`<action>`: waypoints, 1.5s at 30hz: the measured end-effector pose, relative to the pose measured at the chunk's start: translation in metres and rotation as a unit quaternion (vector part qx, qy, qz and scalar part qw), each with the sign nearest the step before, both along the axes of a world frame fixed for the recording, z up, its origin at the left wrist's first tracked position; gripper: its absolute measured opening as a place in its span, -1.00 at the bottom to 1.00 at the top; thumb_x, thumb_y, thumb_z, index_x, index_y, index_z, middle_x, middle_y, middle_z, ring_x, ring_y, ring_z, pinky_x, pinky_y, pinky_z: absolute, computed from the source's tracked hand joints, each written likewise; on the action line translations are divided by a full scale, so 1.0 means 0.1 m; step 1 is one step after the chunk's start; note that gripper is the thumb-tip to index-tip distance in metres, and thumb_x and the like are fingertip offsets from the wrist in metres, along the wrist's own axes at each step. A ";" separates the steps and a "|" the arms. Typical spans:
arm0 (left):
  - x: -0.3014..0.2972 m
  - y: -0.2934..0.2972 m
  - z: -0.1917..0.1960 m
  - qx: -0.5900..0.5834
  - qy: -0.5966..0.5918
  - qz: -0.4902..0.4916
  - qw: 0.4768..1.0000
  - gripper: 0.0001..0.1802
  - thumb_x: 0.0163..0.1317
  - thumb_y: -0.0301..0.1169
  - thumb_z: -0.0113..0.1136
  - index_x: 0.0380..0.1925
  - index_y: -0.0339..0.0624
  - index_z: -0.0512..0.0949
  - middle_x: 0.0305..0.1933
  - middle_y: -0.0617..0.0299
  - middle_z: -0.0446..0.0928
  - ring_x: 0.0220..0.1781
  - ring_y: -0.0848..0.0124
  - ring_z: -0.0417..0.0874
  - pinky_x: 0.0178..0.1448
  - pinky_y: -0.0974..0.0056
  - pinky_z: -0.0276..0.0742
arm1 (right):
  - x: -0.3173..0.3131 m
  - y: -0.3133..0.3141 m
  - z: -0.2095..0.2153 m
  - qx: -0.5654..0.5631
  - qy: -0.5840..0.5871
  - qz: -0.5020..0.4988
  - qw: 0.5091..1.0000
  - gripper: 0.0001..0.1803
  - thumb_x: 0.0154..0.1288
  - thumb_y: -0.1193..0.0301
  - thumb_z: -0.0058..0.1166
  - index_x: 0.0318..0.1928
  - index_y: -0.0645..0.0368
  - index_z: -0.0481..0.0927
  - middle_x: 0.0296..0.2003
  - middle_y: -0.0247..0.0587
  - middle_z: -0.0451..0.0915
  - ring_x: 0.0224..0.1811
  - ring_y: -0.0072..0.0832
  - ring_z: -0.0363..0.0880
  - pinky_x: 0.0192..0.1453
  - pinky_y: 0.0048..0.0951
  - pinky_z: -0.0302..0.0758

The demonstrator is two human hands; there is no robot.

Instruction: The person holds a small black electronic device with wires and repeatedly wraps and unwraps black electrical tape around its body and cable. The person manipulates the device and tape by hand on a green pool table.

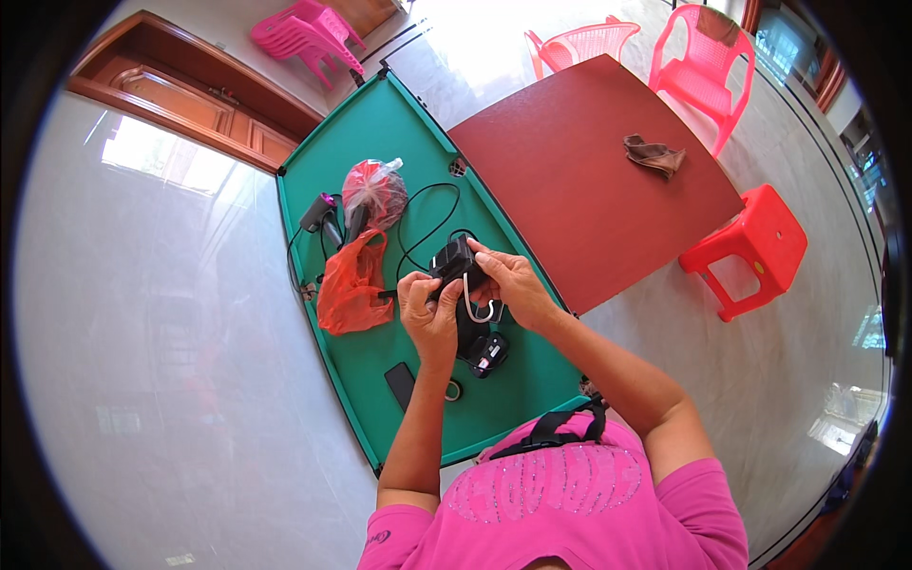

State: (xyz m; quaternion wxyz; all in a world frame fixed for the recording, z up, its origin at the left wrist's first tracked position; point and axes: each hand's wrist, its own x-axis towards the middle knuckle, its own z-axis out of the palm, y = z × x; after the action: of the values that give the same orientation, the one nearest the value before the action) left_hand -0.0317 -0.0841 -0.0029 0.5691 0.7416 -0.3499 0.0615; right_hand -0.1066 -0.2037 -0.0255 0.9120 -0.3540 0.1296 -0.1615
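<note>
Above the green pool table (432, 128), both my hands hold a black boxy device (452, 256). My left hand (429, 313) pinches its near left side with thumb and fingers. Around its right side curl the fingers of my right hand (513, 283). A white cord (472, 306) loops down between the hands; where its ends go is hidden. Just below them, another black device (487, 353) with a pale label lies on the felt. A dark phone (400, 385) rests nearer me on the left, beside a small roll of tape (453, 389).
Left of my hands lie an orange plastic bag (351, 290), a clear bag with something red (373, 195), and a dark hair dryer (318, 213). A black cable (446, 186) curves across the felt. A red-brown table (589, 180) adjoins, with a brown cloth (654, 157) and a red stool (760, 242).
</note>
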 end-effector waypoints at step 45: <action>0.16 0.02 -0.02 0.022 -0.010 -0.042 0.999 -0.76 0.11 -0.50 0.30 -0.55 -0.27 0.39 -0.27 0.28 0.32 -0.34 0.60 0.43 -0.48 0.53 0.53 | -0.01 0.15 -0.10 -0.290 0.032 -0.084 0.953 -0.44 0.42 0.21 -0.09 0.28 0.29 0.23 -0.57 -0.36 0.53 -0.57 -0.73 0.45 -0.41 -0.62 0.48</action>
State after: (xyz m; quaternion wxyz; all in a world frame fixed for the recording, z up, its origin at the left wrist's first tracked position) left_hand -0.0156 -0.0822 -0.0054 0.5515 0.7376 -0.3878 0.0372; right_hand -0.1072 -0.1888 -0.0351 0.7487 -0.5959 0.1351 -0.2569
